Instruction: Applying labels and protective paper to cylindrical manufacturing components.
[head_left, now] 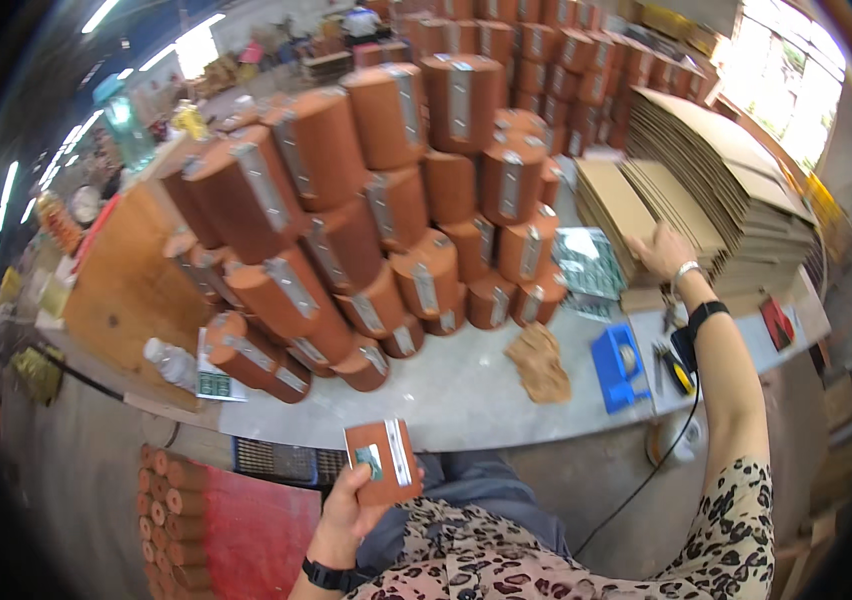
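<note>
My left hand is wrapped round a reddish-brown cylinder in front of my lap. The cylinder has a silvery metal strip down its side and a small green label. At the right, my right hand reaches far over the table onto a stack of flat cardboard pieces. Its fingers are bent at the top piece and look closed on the edge. Several similar brown cylinders with metal strips stand piled in tiers on the table, left of the cardboard.
Green printed sheets lie beside the cylinders. A crumpled brown cloth or paper, a blue tape dispenser and yellow-black pliers lie toward the table's front. Taller cardboard stacks rise behind. Brown rolls lie low at left.
</note>
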Demonstrator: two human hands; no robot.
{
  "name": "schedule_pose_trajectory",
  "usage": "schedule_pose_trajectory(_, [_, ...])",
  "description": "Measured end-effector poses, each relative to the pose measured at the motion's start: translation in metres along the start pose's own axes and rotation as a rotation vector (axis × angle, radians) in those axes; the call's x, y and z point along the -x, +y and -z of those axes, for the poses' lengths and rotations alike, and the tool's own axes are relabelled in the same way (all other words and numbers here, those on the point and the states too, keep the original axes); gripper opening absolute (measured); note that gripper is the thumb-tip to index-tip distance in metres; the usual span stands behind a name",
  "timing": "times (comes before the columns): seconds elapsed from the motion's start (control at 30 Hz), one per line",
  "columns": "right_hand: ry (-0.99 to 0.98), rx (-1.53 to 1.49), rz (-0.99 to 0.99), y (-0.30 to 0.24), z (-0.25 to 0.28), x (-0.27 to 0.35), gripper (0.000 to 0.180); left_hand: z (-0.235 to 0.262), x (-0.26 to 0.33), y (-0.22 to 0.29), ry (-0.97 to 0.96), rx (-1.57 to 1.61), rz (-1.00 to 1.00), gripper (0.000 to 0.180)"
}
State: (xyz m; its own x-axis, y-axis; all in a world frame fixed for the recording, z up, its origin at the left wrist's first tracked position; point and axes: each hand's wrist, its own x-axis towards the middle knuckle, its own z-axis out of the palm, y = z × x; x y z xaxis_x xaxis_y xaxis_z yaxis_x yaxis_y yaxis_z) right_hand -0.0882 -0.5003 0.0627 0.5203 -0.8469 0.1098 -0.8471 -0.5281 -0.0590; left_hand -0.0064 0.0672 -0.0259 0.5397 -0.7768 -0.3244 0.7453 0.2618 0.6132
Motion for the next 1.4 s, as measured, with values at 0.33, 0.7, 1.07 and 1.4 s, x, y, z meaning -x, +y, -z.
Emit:
schedule_pose_trajectory(0.33, [-0.077, 0.057, -0.118, -0.019, 0.015, 0.002, 0.085, 0.023, 0.025, -0.003, 0.065, 0.116, -0.028, 0.07])
schedule_pose_trajectory(0.7, [0.464, -0.273, 0.015, 0.015, 0.02, 0.03, 0.059, -0.011, -0.018, 0.003, -0.206, -0.035, -0.009, 0.056])
schedule_pose_trajectory(1.07, [0.372, -0.783, 0.31, -0.03, -0.044, 0.378, 0.063, -0.057, -0.043, -0.012, -0.49, -0.109, 0.161, 0.08])
schedule_pose_trajectory(1.4, [-0.053, -0.545, 0.615, -0.049, -0.05, 0.4, 0.074, -0.035, -0.058, -0.026, -0.187, -0.112, 0.222, 0.062])
